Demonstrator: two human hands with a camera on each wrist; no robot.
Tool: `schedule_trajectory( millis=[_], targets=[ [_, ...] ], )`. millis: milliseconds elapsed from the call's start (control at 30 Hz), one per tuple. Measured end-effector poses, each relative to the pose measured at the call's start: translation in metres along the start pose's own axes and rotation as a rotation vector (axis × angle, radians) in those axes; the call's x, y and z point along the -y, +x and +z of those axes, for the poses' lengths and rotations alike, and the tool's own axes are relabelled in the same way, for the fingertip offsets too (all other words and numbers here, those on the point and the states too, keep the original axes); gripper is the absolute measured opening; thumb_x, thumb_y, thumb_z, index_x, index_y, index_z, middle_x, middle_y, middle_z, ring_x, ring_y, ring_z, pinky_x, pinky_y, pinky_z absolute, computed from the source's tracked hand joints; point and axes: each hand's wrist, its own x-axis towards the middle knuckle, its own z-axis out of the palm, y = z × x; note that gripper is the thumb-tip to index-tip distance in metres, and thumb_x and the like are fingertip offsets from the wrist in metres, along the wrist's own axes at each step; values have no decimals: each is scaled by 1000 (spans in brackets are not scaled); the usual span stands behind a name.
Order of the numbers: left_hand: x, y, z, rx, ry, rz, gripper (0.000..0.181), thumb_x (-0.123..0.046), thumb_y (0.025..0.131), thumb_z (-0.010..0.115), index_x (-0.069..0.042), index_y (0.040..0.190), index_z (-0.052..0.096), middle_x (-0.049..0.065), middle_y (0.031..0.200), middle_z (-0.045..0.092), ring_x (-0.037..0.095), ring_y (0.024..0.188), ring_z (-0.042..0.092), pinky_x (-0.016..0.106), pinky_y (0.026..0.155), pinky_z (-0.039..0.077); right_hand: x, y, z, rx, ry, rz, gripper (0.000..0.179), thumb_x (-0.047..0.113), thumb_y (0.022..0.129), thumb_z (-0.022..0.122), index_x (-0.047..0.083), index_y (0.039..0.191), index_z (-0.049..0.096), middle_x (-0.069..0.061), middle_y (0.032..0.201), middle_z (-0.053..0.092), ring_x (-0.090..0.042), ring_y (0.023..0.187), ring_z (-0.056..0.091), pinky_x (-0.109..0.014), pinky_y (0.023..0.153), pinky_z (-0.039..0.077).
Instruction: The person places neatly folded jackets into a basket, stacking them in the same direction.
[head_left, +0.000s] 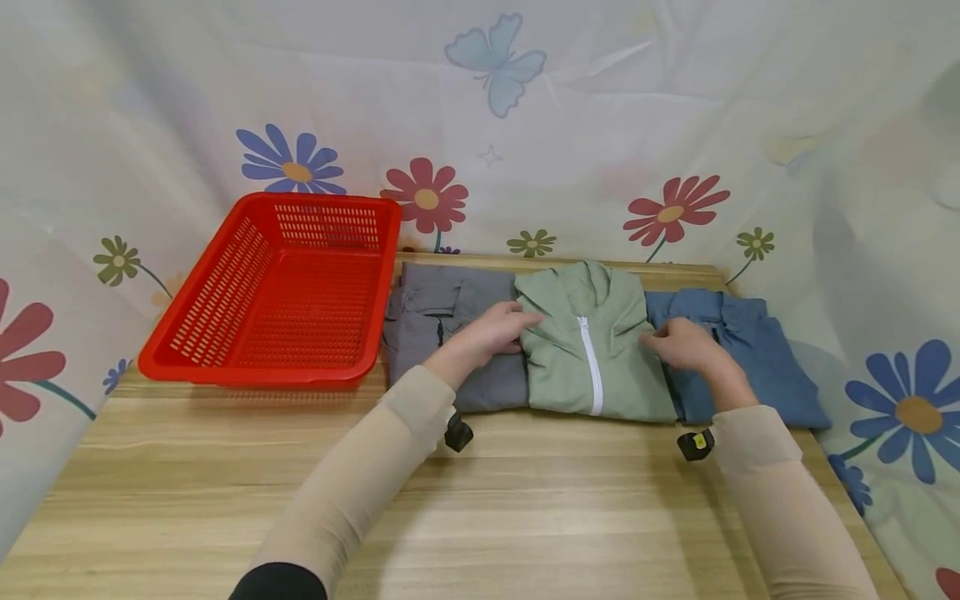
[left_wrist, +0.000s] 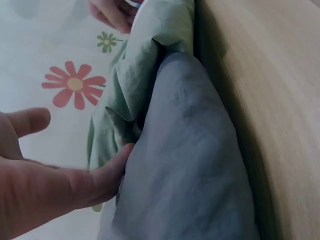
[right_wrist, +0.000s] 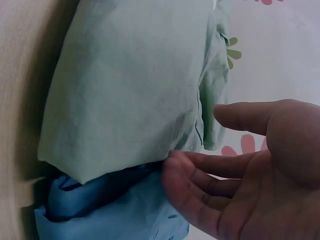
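Note:
A folded green jacket with a white zipper lies between folded grey clothing and folded blue clothing. My left hand is at the jacket's left edge, above the grey cloth. In the left wrist view its thumb and fingers stand apart, with one fingertip touching where the grey and green meet. At the jacket's right edge is my right hand. The right wrist view shows its fingers loosely bent against the border of green and blue, the thumb held away. Neither hand grips the cloth.
A red plastic basket with slotted sides stands at the left, beside the grey clothing. All of it rests on a wooden table. Flower-printed cloth hangs along the back and both sides.

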Motion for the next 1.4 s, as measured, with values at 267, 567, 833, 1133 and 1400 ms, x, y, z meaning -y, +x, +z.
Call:
schedule_trajectory(
  millis=[267,567,833,1133,1400],
  targets=[
    [1,4,-6,0,-127,-55,67,-29,98,55,0,150,23,18,148,31,31,132,37,41,101,41,9,4,14,1,-56,-27,44,34,98,50,-7,101,62,-18,91,59,-27,75,54,-37,64,44],
    [0,14,-4,22,-156,-71,54,-23,100,51,2,145,32,19,143,38,28,121,47,41,99,42,2,15,23,-75,71,35,57,35,100,47,-14,129,49,-33,127,50,-45,108,53,-51,84,47],
    [2,20,-4,51,-179,-92,50,-18,102,46,5,144,32,22,144,39,30,125,45,41,99,43,-9,18,27,-143,417,106,55,27,98,51,-11,135,39,-31,138,37,-43,121,41,-52,96,38],
    [8,26,-3,90,-141,-93,43,-15,103,43,5,141,37,18,122,53,28,112,54,40,96,45,-12,13,27,-196,656,121,61,25,95,59,-6,141,34,-29,143,33,-39,121,41,-47,95,38],
    [1,23,10,41,55,28,34,-9,101,46,8,130,48,9,99,51,16,86,54,34,84,49,-19,7,23,-267,699,138,60,22,92,64,-4,138,37,-25,129,44,-29,105,50,-33,82,43]
  ],
)
